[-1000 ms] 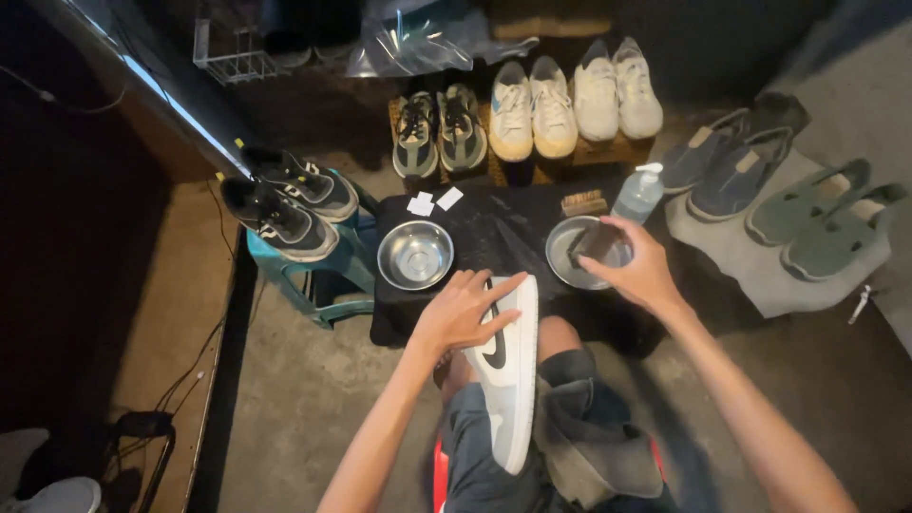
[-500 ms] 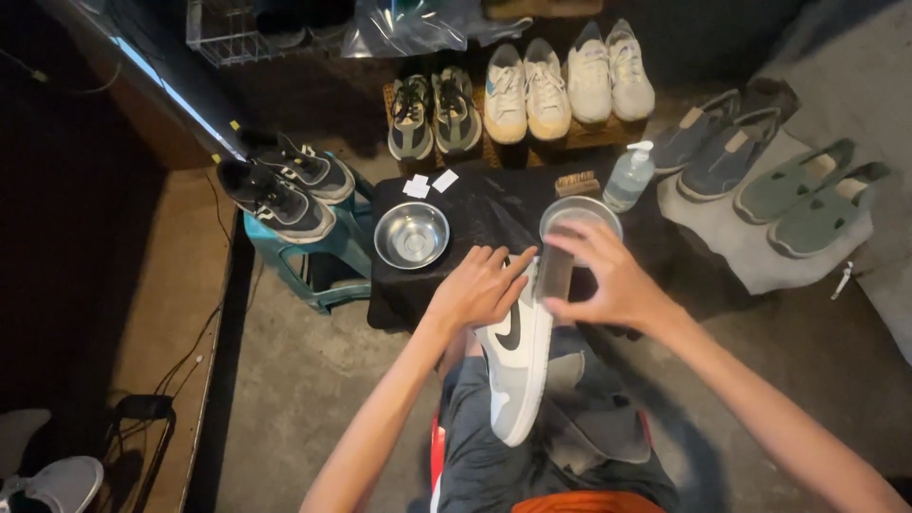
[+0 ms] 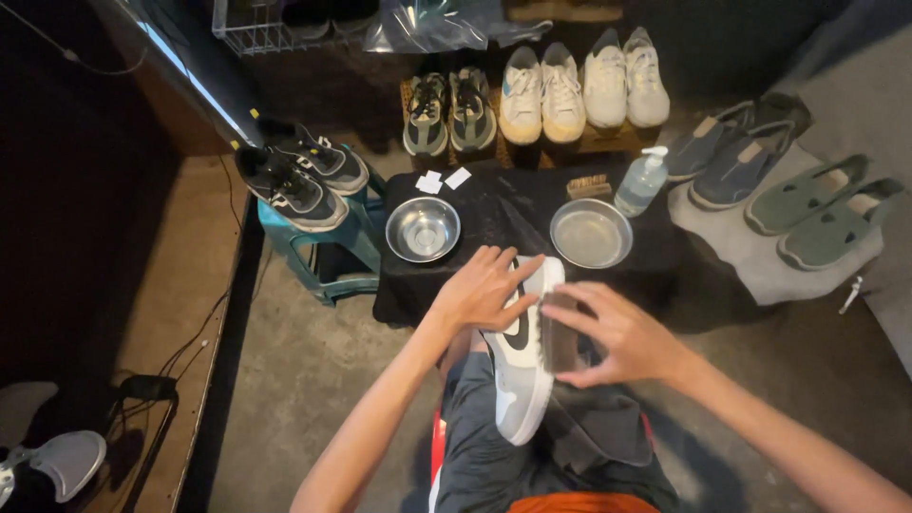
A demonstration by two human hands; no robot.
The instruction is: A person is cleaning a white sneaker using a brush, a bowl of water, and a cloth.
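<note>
**Brush moved from bowl to shoe sidewall**

We see the white and grey sneaker [image 3: 521,366] lying across the person's lap, toe pointing toward the low black table [image 3: 494,214]. The left hand [image 3: 480,290] rests flat on the toe end, fingers spread and uncurled, pressing the shoe down rather than clasping it.

The right hand [image 3: 617,337] is closed around a dark brush [image 3: 559,332], with fingers above and thumb below. The brush lies against the right sidewall of the sneaker, near its middle. The brush is motion-blurred, so we cannot tell which face contacts the shoe.

Changes from the earlier pictures:
- One second ago the right hand held the brush over the right steel bowl [image 3: 590,233]. Half a second ago it was at the near rim of that bowl, above the shoe's toe. It is now clear of the bowl and lower along the shoe's side.
- The right steel bowl is fully uncovered.
- The left hand has kept its place on the toe.

Surroundings: the left steel bowl [image 3: 423,229] sits on the same table, well apart from the right one. A clear pump bottle [image 3: 640,182] and a wooden brush [image 3: 588,186] stand just behind the right bowl. A dark cloth [image 3: 608,423] lies on the lap beside the sneaker.
</note>
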